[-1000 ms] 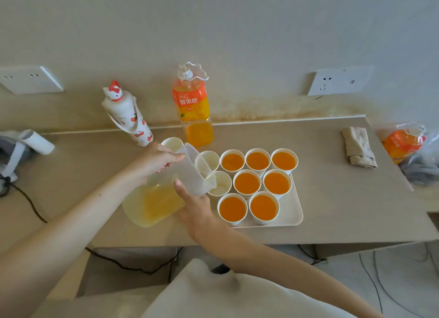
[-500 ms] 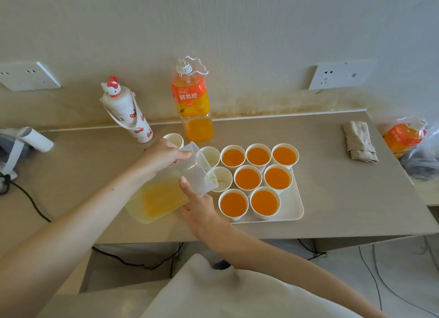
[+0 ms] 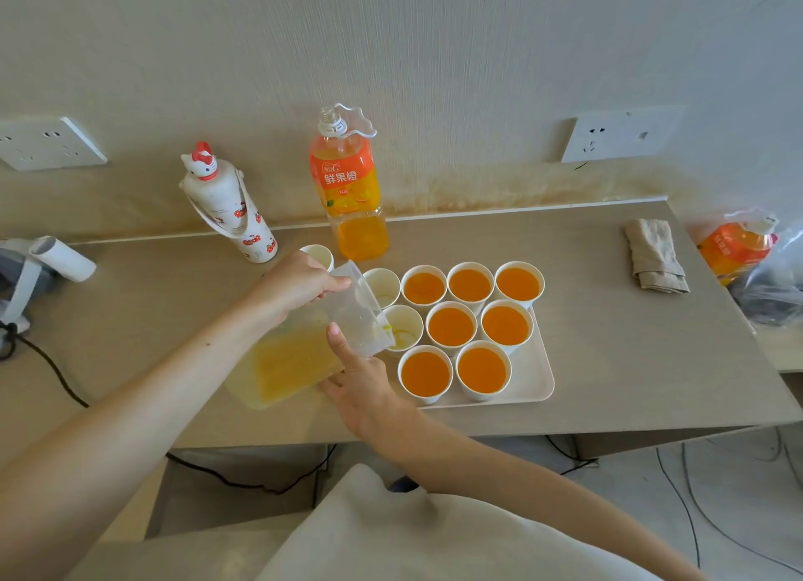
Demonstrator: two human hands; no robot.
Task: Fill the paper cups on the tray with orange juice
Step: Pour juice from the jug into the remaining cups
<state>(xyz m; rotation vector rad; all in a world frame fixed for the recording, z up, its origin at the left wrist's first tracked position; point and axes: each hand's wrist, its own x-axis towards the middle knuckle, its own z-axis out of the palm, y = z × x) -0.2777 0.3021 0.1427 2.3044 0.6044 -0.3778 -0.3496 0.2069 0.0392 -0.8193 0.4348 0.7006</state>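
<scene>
Translucent, lightly frosted plastic pitcher [image 3: 304, 354]; smooth white paper cups [image 3: 428, 399] on a matt cream plastic tray [image 3: 536, 376]; a matt, wood-grain laminate bench [image 3: 608, 363]; a glossy clear plastic juice bottle [image 3: 347, 181]; a rough, crumpled cloth towel [image 3: 654, 254] at right.

Probably a home: wall sockets [image 3: 622, 134], cartoon flask [image 3: 230, 209], cloth [image 3: 655, 255] on a desk [image 3: 608, 376].

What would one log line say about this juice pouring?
pouring | left hand grips pitcher | right hand touches pitcher | spout over near-empty cup | seven cups full
</scene>
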